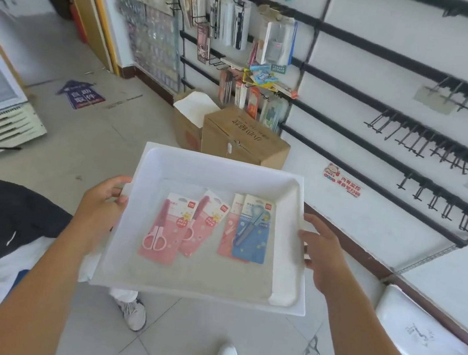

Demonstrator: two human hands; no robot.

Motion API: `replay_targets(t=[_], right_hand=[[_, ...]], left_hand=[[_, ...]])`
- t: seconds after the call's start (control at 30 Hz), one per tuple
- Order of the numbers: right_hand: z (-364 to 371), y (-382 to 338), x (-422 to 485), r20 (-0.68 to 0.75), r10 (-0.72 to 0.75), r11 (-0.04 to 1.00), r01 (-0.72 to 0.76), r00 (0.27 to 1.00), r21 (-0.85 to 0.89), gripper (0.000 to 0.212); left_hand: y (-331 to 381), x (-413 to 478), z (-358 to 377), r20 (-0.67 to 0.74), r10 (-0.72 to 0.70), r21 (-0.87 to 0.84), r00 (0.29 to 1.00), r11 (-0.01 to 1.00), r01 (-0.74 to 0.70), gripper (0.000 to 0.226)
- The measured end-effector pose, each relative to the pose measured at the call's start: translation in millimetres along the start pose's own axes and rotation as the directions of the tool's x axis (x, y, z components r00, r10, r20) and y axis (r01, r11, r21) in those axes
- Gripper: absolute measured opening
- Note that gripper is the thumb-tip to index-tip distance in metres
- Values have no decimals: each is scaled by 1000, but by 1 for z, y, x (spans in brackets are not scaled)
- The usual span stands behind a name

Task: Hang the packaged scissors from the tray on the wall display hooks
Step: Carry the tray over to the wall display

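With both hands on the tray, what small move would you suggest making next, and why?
Probably free the right hand while the left hand keeps the white tray level. Both hands grip its rim, so neither can lift a pack. The blue scissors pack lies nearest that hand, and the empty wall hooks are on that side.
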State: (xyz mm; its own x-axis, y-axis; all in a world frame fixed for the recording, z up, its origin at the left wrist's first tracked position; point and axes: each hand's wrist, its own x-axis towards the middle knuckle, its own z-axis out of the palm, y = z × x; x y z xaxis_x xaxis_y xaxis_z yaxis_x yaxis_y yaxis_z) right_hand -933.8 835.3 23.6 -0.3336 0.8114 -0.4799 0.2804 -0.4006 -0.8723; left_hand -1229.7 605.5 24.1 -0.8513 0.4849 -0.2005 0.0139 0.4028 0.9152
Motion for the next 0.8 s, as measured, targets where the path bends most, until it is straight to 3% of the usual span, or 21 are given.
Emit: replay_targets(t=[0.27,0.6,0.8], right_hand=[[43,-87,142,50,-1,999,3,999,-38,40],[122,-171,298,-48,41,999,-42,998,-11,39],[149,-204,378,-110,94,994,-87,990,59,42]], left_hand=[[43,133,37,-61,-62,-26,996,998,60,35],[87,352,56,183,-124,18,975,992,123,37],[127,472,89,232,-128,56,964,991,118,39]])
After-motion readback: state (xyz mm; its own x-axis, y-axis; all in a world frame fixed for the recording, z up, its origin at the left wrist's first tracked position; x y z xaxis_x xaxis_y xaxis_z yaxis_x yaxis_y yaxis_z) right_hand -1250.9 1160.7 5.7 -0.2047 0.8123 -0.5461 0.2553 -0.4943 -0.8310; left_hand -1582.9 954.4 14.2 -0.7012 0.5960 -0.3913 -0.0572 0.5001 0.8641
